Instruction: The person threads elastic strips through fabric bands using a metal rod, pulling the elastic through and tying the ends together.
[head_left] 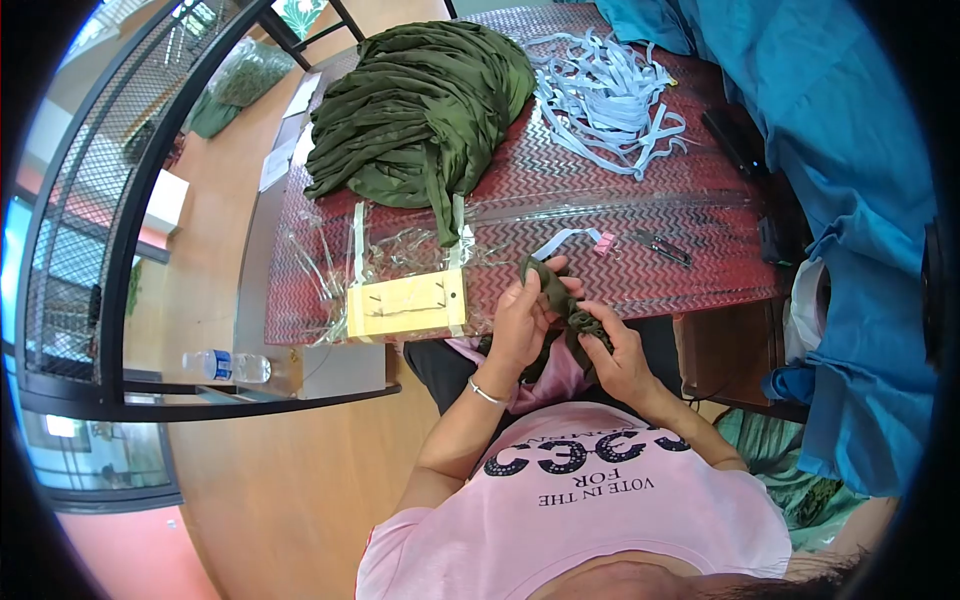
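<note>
Fabric, dark green [584, 322] and bunched, was between my two hands at the near edge of the table [700, 288]. My left grip [525, 315] had it pinched between thumb and fingers near its far end, while my right grip [617, 350] was closed on the gathered part. I judged the step in hand to be working the cloth by feel between the fingertips, perhaps straightening the gathers; the exact action I could not tell. The next move, as I judged it, called for a steady pinch on the left and a light touch on the right, so that neither end slipped.

Its long axis ran slantwise, from my left fingertips back toward me and rightward into the right grip. The far end pointed away from my body and a little left, toward the big green pile [420, 110] beyond my left grip. Just past that end, a pale strap [565, 237] curved rightward to a pink clip [604, 243]; whether the strap touched the cloth I could not tell. A small dark tool [663, 247] lay beyond my right grip, and a yellow board [407, 305] lay to the left of my left one
</note>
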